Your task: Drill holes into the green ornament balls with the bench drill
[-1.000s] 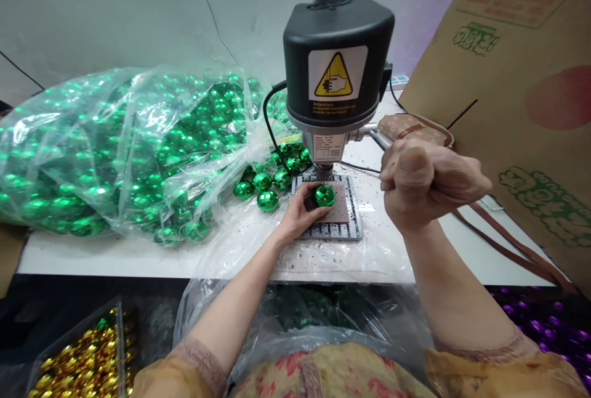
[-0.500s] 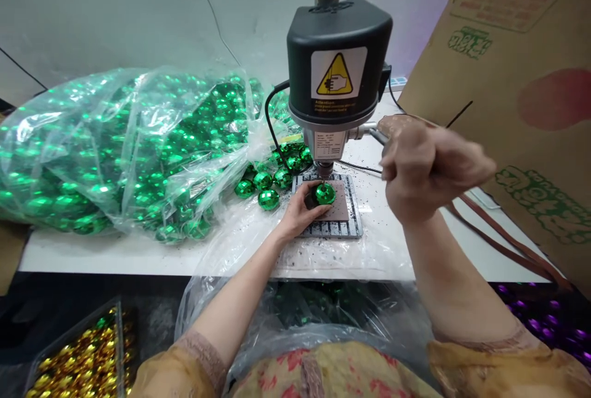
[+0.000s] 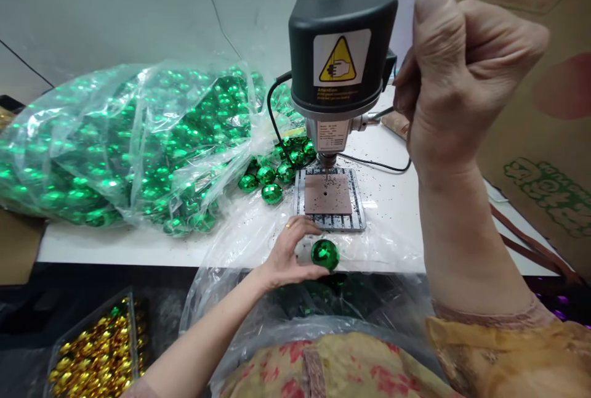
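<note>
My left hand [image 3: 295, 253] is at the table's front edge, thumb and fingers spread apart. Beside its fingertips is a shiny green faceted ball [image 3: 325, 254], close to the thumb; a gap shows between it and the upper fingers. My right hand [image 3: 455, 77] is raised and closed beside the drill press [image 3: 344, 53], at the end of its feed lever [image 3: 383, 113]; the grip itself is mostly hidden behind the fingers. Under the drill bit, a brown board [image 3: 337, 201] with a small dark hole lies on the slotted metal base [image 3: 355, 222], with dark shavings scattered on it.
A large clear bag of green balls [image 3: 138, 145] fills the table's left side, with several loose green balls [image 3: 271, 193] at its mouth. Clear plastic [image 3: 221, 287] hangs off the front edge, green balls beneath. A crate of gold balls [image 3: 95, 349] is lower left; a cardboard box [image 3: 545, 158] stands right.
My left hand has drawn the green ball off the board toward the table's front edge, and its fingers have spread. My right hand has risen with the lever. The drill bit now stands clear above the board.
</note>
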`<state>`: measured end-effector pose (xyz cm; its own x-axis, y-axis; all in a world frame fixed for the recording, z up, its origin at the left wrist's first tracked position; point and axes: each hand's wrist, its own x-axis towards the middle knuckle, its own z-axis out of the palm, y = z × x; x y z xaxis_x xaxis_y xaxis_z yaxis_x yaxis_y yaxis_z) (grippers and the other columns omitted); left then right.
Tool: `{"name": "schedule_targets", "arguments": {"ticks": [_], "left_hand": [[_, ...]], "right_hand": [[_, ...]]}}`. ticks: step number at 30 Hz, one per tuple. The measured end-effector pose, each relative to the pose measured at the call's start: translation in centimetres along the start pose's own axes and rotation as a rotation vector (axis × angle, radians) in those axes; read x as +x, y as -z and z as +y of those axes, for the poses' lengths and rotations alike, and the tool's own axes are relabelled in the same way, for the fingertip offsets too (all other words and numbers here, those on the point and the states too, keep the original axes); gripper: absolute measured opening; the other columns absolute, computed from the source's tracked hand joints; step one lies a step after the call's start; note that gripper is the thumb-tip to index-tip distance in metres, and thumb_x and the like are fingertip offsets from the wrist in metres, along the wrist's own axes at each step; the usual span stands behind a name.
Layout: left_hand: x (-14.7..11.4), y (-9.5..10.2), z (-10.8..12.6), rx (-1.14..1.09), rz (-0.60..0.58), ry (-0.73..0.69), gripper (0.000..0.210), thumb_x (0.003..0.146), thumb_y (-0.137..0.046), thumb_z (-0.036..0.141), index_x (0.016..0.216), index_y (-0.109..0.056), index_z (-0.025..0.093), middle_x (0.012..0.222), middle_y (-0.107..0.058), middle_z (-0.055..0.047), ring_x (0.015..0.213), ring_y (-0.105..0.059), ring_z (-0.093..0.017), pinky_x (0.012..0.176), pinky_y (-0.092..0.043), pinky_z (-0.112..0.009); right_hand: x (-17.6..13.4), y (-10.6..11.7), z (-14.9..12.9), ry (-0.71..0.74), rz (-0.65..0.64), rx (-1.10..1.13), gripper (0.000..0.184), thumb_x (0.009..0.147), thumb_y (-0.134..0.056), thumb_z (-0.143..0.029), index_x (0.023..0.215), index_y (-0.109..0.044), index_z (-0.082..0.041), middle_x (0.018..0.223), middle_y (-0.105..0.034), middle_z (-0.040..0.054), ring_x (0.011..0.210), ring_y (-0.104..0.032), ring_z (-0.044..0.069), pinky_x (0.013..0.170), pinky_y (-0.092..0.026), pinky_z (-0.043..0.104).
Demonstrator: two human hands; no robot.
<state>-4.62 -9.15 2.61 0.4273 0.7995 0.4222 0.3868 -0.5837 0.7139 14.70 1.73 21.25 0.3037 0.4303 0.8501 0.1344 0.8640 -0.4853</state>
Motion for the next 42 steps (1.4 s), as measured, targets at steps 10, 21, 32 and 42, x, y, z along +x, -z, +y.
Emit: {"name": "schedule_targets", "arguments": {"ticks": [10, 21, 32, 42], "left_hand": [[2.9, 4.1, -6.6, 0.706, 0.238, 0.448, 0.043, 0.083, -0.063, 0.018, 0.126, -0.059, 0.023, 0.114, -0.056, -0.013, 0.102, -0.059, -0.032, 0.087, -0.049, -0.046], [5.3, 2.6, -4.8, 0.236, 0.182, 0.135, 0.05, 0.082, -0.074, 0.039, 0.127, -0.057, 0.024, 0.105, -0.056, -0.005, 0.099, -0.057, -0.021, 0.087, -0.049, -0.034], [7.7, 0.1, -5.6, 0.128, 0.155, 0.192, 0.054, 0.075, -0.078, 0.027, 0.124, -0.055, 0.02, 0.11, -0.061, -0.006, 0.098, -0.059, -0.022, 0.087, -0.05, -0.036], [8.2, -0.6, -5.6, 0.177, 0.222, 0.116, 0.049, 0.074, -0.077, 0.022, 0.12, -0.059, 0.021, 0.117, -0.056, -0.008, 0.111, -0.058, -0.024, 0.096, -0.05, -0.039]], "right_hand": [[-0.1, -0.1, -0.1, 0.007, 0.048, -0.008, 0.045, 0.086, -0.065, -0.038, 0.047, -0.051, -0.02, 0.04, -0.039, -0.0058, 0.036, -0.031, 0.005, 0.045, -0.023, 0.028], [0.2, -0.2, 0.8, 0.052, 0.044, 0.15, 0.043, 0.085, -0.068, -0.03, 0.047, -0.052, -0.019, 0.04, -0.041, -0.0073, 0.033, -0.032, 0.003, 0.039, -0.022, 0.027], [0.1, 0.0, 0.1, 0.009, 0.025, 0.0, 0.045, 0.09, -0.058, -0.013, 0.046, -0.047, -0.02, 0.038, -0.037, -0.0075, 0.033, -0.028, 0.004, 0.039, -0.028, 0.027], [0.1, 0.2, 0.3, 0.052, 0.001, -0.091, 0.045, 0.09, -0.06, -0.021, 0.047, -0.044, -0.02, 0.039, -0.038, -0.0074, 0.035, -0.032, 0.004, 0.042, -0.032, 0.025]]}}
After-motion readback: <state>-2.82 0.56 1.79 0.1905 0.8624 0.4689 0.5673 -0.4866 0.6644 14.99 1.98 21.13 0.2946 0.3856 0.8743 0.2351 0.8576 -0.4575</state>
